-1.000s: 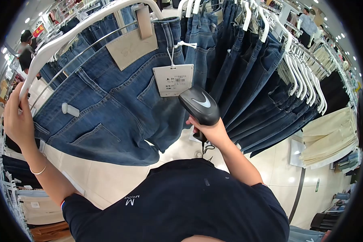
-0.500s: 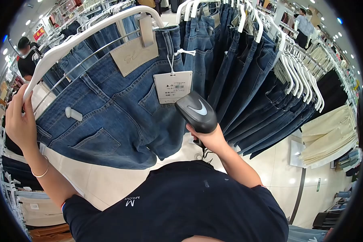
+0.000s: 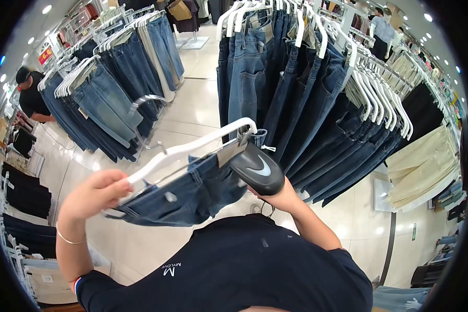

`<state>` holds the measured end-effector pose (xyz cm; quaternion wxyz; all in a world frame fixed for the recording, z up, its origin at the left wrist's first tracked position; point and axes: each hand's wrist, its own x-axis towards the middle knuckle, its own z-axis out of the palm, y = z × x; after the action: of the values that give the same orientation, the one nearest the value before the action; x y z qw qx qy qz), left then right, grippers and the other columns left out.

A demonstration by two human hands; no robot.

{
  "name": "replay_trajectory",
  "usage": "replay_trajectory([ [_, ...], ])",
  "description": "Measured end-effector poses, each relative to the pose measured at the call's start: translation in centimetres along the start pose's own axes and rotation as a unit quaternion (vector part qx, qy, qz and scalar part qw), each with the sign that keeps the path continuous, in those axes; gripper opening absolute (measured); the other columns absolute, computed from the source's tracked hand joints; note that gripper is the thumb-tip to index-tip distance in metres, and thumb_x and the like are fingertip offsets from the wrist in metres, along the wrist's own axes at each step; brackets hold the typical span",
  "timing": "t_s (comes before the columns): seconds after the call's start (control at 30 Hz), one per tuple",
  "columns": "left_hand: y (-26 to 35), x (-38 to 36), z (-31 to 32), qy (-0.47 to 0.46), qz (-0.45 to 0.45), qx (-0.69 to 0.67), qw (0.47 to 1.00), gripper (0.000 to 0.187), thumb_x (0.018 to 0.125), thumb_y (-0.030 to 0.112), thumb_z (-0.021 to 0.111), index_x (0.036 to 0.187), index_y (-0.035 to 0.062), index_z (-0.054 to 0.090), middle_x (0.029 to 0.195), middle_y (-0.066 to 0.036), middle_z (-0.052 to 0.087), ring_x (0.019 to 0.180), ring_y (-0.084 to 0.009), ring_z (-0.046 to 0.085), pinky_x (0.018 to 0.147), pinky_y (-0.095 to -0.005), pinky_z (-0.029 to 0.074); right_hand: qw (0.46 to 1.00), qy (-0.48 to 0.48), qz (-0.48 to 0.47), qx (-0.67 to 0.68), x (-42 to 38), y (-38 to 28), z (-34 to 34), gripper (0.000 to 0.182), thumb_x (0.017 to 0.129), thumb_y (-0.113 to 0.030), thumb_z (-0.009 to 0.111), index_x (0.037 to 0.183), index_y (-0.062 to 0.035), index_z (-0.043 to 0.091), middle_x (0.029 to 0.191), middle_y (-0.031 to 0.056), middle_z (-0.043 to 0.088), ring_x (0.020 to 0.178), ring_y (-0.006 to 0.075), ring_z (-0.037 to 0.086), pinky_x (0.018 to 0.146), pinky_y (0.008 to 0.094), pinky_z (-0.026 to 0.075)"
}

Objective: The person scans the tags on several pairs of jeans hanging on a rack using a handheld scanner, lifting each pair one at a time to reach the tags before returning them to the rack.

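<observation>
My left hand (image 3: 94, 195) is closed on the left end of a white hanger (image 3: 184, 147), low in front of my body. From it hang dark blue jeans (image 3: 187, 195), tilted, with a whitish plug-like tag (image 3: 170, 197) and a tan waistband patch (image 3: 232, 152). A black barcode scanner (image 3: 259, 169) with a grey curved mark is held in my right hand (image 3: 280, 198), its head overlapping the right end of the jeans. The white string (image 3: 268, 148) of the price tag shows beside the hanger's end; the tag itself is hidden.
A rack of dark jeans (image 3: 301, 99) on white hangers stands close ahead and right. Another rack of jeans (image 3: 109, 99) is at left, with a person in black (image 3: 32, 93) behind it. Cream trousers (image 3: 421, 171) hang far right. Folded clothes (image 3: 28, 234) line the left side.
The hanger and jeans have come down and swung toward my body, uncovering the left rack and floor. My left hand has moved right and lower. The scanner now covers where the tag was.
</observation>
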<state>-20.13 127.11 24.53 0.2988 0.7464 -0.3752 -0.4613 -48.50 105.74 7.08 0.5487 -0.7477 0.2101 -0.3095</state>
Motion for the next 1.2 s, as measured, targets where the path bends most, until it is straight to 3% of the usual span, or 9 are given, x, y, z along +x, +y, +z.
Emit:
replay_trajectory([
  [0.03, 0.3, 0.4, 0.9, -0.026, 0.009, -0.028, 0.999, 0.027, 0.094, 0.022, 0.047, 0.092, -0.0029, 0.057, 0.068, 0.002, 0.047, 0.05, -0.0037, 0.038, 0.043, -0.0184, 0.032, 1.0, -0.002, -0.018, -0.019, -0.5, 1.0, -0.4, 0.034, 0.073, -0.008, 0.073, 0.102, -0.0005, 0.056, 0.078, 0.0009, 0.061, 0.063, 0.0056, 0.053, 0.057, 0.0225, 0.045],
  [0.13, 1.2, 1.5, 2.2, -0.073, 0.02, -0.06, 0.995, 0.025, 0.095, 0.017, 0.044, 0.1, -0.0043, 0.055, 0.072, 0.001, 0.047, 0.049, -0.0056, 0.045, 0.044, -0.0184, 0.037, 0.998, 0.005, 0.055, -0.006, -2.0, 2.4, -1.7, 0.033, 0.074, -0.006, 0.073, 0.102, -0.0002, 0.056, 0.08, 0.0016, 0.061, 0.065, 0.0054, 0.054, 0.058, 0.0225, 0.045],
  [0.37, 5.1, 2.6, 3.5, -0.132, 0.052, -0.169, 0.975, 0.021, 0.092, 0.009, 0.048, 0.102, -0.0085, 0.052, 0.078, -0.004, 0.055, 0.051, -0.0099, 0.056, 0.047, -0.0207, 0.045, 0.993, 0.056, 0.107, 0.004, -3.9, 2.6, -3.2, 0.028, 0.074, -0.004, 0.071, 0.099, -0.001, 0.058, 0.08, 0.0021, 0.062, 0.068, 0.0075, 0.057, 0.06, 0.0234, 0.048],
  [0.53, 8.3, 5.1, 2.8, -0.133, 0.145, -0.215, 0.957, 0.024, 0.088, 0.01, 0.052, 0.1, -0.0098, 0.053, 0.077, -0.004, 0.053, 0.051, -0.0083, 0.053, 0.045, -0.0192, 0.045, 0.99, 0.073, 0.117, -0.018, -4.7, 2.4, -4.2, 0.027, 0.074, -0.004, 0.071, 0.097, -0.0012, 0.059, 0.079, 0.0018, 0.062, 0.069, 0.0071, 0.057, 0.06, 0.0232, 0.047],
  [0.8, 14.9, 9.9, 1.7, -0.189, 0.205, -0.25, 0.927, 0.031, 0.092, 0.013, 0.049, 0.106, -0.0144, 0.051, 0.079, -0.002, 0.051, 0.048, -0.0013, 0.042, 0.04, -0.0149, 0.038, 0.983, 0.116, 0.131, -0.056, -5.2, 3.1, -6.7, 0.028, 0.073, -0.009, 0.072, 0.095, -0.0012, 0.058, 0.072, 0.0008, 0.06, 0.06, 0.0067, 0.054, 0.057, 0.0233, 0.046],
  [0.83, 15.8, 10.6, 1.6, -0.176, 0.198, -0.258, 0.929, 0.031, 0.092, 0.013, 0.048, 0.107, -0.0146, 0.049, 0.08, -0.002, 0.051, 0.047, -0.0008, 0.04, 0.039, -0.0147, 0.037, 0.982, 0.117, 0.14, -0.059, -5.4, 3.1, -7.1, 0.029, 0.073, -0.009, 0.073, 0.096, -0.0012, 0.058, 0.072, 0.0015, 0.06, 0.062, 0.0073, 0.055, 0.058, 0.0239, 0.046],
  [0.93, 19.3, 11.9, 1.6, -0.173, 0.145, -0.328, 0.917, 0.036, 0.094, 0.015, 0.044, 0.114, -0.0144, 0.038, 0.08, -0.002, 0.05, 0.048, -0.0005, 0.039, 0.039, -0.0143, 0.036, 0.972, 0.111, 0.2, -0.052, -5.5, 2.2, -8.6, 0.047, 0.069, -0.007, 0.072, 0.112, -0.0002, 0.054, 0.102, 0.0074, 0.062, 0.093, 0.0142, 0.057, 0.084, 0.0286, 0.044],
  [1.03, 21.8, 13.1, 2.3, -0.168, 0.166, -0.42, 0.876, 0.037, 0.092, 0.012, 0.05, 0.113, -0.0159, 0.037, 0.079, -0.003, 0.047, 0.052, -0.0009, 0.042, 0.042, -0.013, 0.04, 0.97, 0.124, 0.208, -0.033, -5.7, 2.5, -10.1, 0.048, 0.07, -0.008, 0.072, 0.114, 0.0001, 0.053, 0.104, 0.0081, 0.062, 0.095, 0.0147, 0.056, 0.086, 0.0285, 0.043],
  [1.2, 26.4, 18.8, 0.4, -0.221, 0.19, -0.41, 0.864, 0.041, 0.094, 0.011, 0.047, 0.119, -0.0184, 0.034, 0.085, -0.003, 0.046, 0.054, -0.0004, 0.042, 0.043, -0.0133, 0.039, 0.968, 0.149, 0.2, -0.037, -5.5, 2.7, -12.4, 0.046, 0.072, -0.008, 0.072, 0.113, 0.0, 0.054, 0.104, 0.0076, 0.062, 0.096, 0.0155, 0.056, 0.087, 0.0292, 0.043],
])
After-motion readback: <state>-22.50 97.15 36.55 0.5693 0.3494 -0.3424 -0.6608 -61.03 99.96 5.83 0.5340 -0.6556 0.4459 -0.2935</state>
